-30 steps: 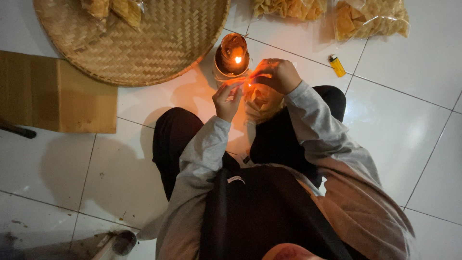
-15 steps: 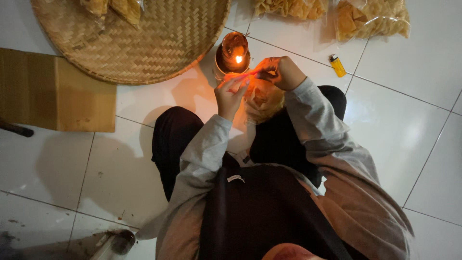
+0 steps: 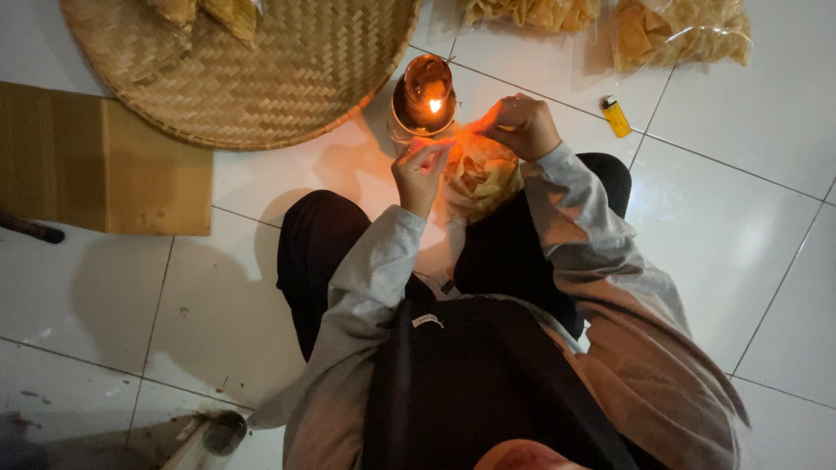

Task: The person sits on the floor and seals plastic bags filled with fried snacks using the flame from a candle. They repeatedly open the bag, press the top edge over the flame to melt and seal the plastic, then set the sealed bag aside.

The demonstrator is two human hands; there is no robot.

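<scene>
Observation, with the small oil lamp point(image 3: 424, 97) on the white tiled floor point(image 3: 758, 226) as reference; its flame is lit.

Far left of the lamp: a flat brown cardboard sheet point(image 3: 96, 165) lies on the tiles. A dark rod-like object pokes out from under its lower edge; kind cannot be told.

Up and left of the lamp: a large round woven bamboo tray point(image 3: 261, 78), its rim almost touching the lamp. Clear packets of yellow chips point(image 3: 209, 13) lie on its far side.

Just below and left of the lamp: the left hand point(image 3: 421, 170), fingers pinched shut on the top edge of a clear plastic bag of yellow chips point(image 3: 475, 174). The bag hangs between both hands, just below the lamp, over the seated person's dark trousers. Its stretched top edge sits close beside the flame and glows orange.

Just right of the lamp: the right hand point(image 3: 521, 124), fingers curled and pinched on the other end of the same edge. Both sleeves are grey.

Up and right of the lamp: two more filled chip bags point(image 3: 679, 30) against the top of the view.

Right of the lamp, past the right hand: a yellow lighter point(image 3: 616, 116) lies alone on the tile.
</scene>
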